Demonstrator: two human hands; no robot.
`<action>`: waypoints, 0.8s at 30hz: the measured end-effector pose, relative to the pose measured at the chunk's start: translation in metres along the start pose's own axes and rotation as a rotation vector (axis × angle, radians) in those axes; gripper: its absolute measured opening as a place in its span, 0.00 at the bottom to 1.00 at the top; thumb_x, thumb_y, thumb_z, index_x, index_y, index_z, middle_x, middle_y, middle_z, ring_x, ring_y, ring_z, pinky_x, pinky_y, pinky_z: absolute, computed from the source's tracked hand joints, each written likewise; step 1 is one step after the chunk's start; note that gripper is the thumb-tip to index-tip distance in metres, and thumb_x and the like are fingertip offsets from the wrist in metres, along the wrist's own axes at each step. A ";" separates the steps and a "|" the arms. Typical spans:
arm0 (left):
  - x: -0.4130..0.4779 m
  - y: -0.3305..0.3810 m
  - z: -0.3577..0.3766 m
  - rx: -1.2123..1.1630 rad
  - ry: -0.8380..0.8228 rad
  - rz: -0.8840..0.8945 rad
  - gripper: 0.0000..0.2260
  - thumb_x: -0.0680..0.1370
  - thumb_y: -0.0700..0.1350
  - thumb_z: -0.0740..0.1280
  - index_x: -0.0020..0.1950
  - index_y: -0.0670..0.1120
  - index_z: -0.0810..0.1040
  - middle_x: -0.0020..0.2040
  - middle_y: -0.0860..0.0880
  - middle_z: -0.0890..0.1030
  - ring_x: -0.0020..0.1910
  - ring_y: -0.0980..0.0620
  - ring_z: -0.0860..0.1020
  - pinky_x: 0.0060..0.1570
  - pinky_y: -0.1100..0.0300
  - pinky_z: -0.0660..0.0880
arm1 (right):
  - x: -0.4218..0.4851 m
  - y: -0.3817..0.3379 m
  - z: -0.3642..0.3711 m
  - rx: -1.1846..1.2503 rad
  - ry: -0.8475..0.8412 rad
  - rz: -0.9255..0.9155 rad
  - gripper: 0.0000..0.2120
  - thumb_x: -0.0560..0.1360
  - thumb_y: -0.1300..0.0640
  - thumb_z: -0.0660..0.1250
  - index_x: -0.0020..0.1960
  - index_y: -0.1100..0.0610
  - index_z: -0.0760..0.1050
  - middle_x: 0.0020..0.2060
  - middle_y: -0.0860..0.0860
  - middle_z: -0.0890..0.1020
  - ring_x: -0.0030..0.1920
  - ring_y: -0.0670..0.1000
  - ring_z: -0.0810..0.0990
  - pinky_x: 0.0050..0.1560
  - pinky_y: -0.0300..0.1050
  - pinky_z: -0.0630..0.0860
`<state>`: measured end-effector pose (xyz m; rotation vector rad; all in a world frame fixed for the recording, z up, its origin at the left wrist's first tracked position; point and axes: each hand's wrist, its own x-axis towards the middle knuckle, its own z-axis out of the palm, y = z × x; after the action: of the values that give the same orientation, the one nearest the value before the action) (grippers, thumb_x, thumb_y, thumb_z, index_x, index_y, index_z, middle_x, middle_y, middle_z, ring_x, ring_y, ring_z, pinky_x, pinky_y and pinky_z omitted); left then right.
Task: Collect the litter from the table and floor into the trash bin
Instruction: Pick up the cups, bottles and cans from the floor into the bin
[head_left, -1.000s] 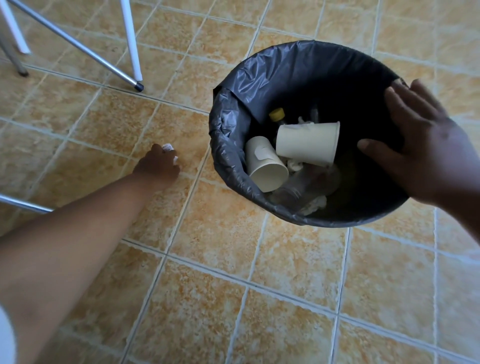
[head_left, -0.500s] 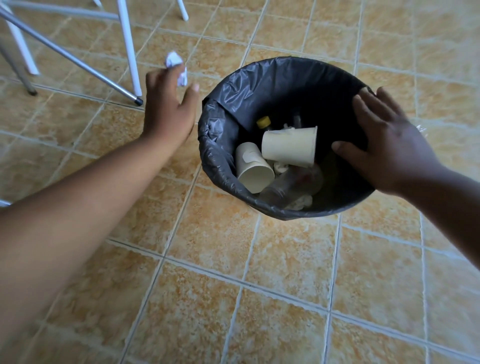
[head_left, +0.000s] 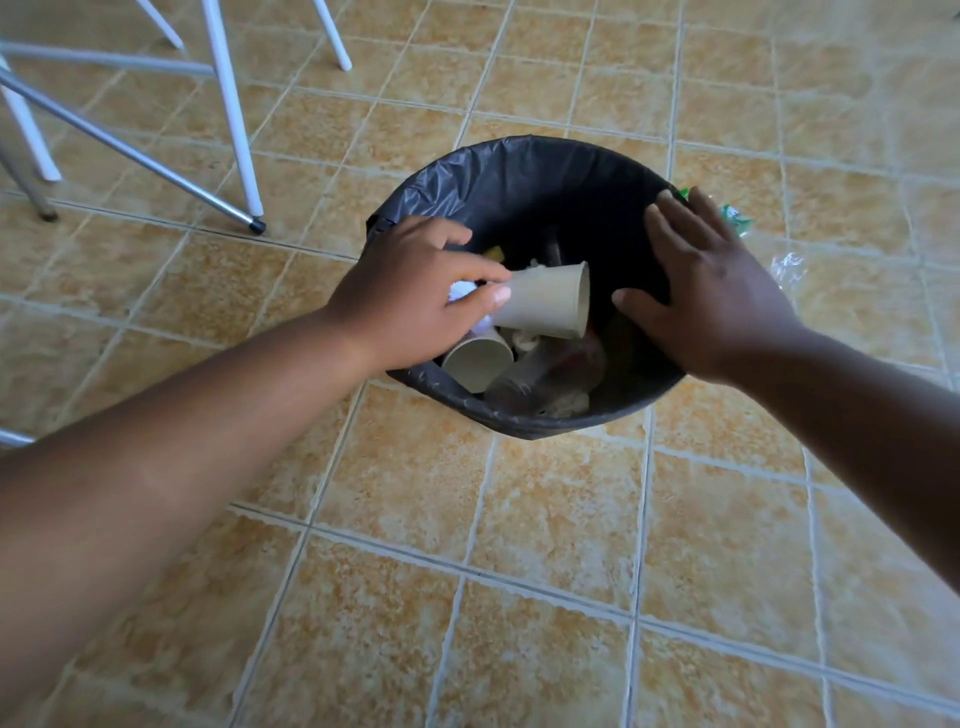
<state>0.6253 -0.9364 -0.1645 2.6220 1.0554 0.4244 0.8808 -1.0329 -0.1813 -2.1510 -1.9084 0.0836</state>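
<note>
A trash bin (head_left: 524, 171) lined with a black bag stands on the tiled floor. Inside lie two beige paper cups (head_left: 550, 301), a clear plastic bottle (head_left: 524, 382) and crumpled scraps. My left hand (head_left: 415, 291) is over the bin's left side, its fingers curled round a small crumpled white paper (head_left: 462, 290). My right hand (head_left: 711, 280) rests with spread fingers on the bin's right rim.
White and metal furniture legs (head_left: 231, 119) stand at the upper left. A clear plastic wrapper with green print (head_left: 737, 218) lies on the floor just beyond the bin's right side, partly behind my right hand.
My left hand lifted the crumpled paper from the floor at the left and carried it rightward over the bin. My right hand stayed on the rim.
</note>
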 end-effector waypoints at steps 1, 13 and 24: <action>0.000 0.000 0.000 -0.008 0.045 -0.001 0.14 0.78 0.55 0.66 0.61 0.54 0.81 0.66 0.45 0.75 0.68 0.46 0.68 0.65 0.52 0.66 | 0.000 0.000 -0.001 -0.001 -0.002 0.002 0.39 0.77 0.42 0.63 0.79 0.62 0.54 0.79 0.58 0.57 0.80 0.57 0.48 0.75 0.55 0.54; 0.000 -0.015 0.011 0.036 0.097 -0.342 0.35 0.78 0.53 0.65 0.79 0.44 0.54 0.80 0.49 0.51 0.78 0.49 0.50 0.72 0.51 0.59 | -0.001 -0.004 -0.003 0.048 0.004 0.013 0.39 0.78 0.44 0.64 0.79 0.63 0.55 0.78 0.59 0.58 0.79 0.59 0.49 0.76 0.53 0.53; 0.009 -0.005 0.014 0.031 0.092 -0.332 0.35 0.77 0.54 0.66 0.79 0.42 0.56 0.80 0.46 0.51 0.79 0.48 0.50 0.72 0.52 0.56 | 0.004 0.012 -0.006 0.178 0.063 0.009 0.34 0.75 0.51 0.69 0.75 0.66 0.64 0.74 0.60 0.68 0.77 0.63 0.59 0.74 0.56 0.58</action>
<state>0.6339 -0.9286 -0.1774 2.4070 1.5050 0.4572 0.8945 -1.0307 -0.1778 -2.0212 -1.7851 0.1784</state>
